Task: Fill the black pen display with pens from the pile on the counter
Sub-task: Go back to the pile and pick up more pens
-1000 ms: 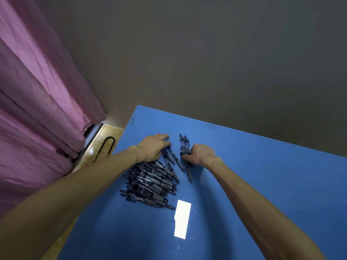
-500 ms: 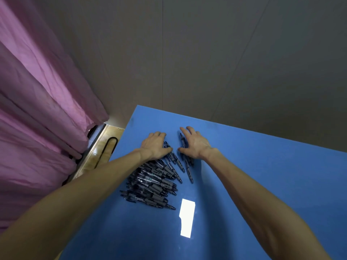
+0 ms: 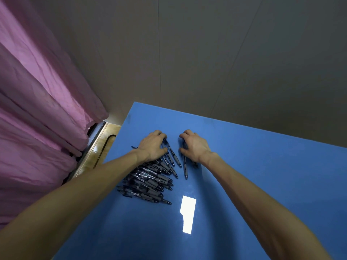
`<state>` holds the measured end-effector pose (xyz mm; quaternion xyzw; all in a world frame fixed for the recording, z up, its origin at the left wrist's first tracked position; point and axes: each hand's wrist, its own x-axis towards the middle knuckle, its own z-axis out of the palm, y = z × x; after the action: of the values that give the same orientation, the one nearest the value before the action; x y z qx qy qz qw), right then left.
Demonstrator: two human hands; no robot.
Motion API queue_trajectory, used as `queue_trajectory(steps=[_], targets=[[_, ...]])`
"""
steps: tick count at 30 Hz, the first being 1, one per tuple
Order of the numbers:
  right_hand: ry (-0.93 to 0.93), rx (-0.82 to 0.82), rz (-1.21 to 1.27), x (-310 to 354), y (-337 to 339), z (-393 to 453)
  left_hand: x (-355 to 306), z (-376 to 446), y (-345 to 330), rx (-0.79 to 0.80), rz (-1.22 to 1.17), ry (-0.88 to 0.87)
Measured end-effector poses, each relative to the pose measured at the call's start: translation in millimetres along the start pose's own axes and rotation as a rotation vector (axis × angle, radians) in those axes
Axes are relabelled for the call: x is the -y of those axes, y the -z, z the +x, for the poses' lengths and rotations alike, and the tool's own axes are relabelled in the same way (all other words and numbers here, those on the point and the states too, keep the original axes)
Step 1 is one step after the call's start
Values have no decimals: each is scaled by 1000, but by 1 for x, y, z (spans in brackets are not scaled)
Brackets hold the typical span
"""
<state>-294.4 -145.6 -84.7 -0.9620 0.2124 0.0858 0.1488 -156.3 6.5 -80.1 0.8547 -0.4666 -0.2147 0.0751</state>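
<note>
While both hands sit on far end of dark plastic pen pile (image 3: 148, 182) on glossy blue counter (image 3: 262, 184): left hand (image 3: 153, 146) fingers curled over pens, right hand (image 3: 195, 145) curled on small separate bunch. Square up tips before lifting. Black display not in view.

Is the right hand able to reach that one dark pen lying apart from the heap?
Probably yes: the right hand sits beside the lone dark pen, bare blue counter around it.

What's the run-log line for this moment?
left hand: on pen pile | right hand: curled over few pens | black display: not visible | blue counter
</note>
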Motion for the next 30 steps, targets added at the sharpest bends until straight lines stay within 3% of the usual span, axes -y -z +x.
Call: queue_trajectory(steps=[5, 10, 20, 30], targets=[[-156, -93, 17, 4, 1, -10, -6, -1, 6, -139, 184, 162], [-386, 94, 21, 8, 5, -11, -7, 0, 10, -66, 379, 229], [-376, 145, 50, 12, 9, -12, -37, 14, 1, -19, 316, 221], [-491, 186, 124, -13, 19, -19, -67, 29, -15, -14, 184, 226]])
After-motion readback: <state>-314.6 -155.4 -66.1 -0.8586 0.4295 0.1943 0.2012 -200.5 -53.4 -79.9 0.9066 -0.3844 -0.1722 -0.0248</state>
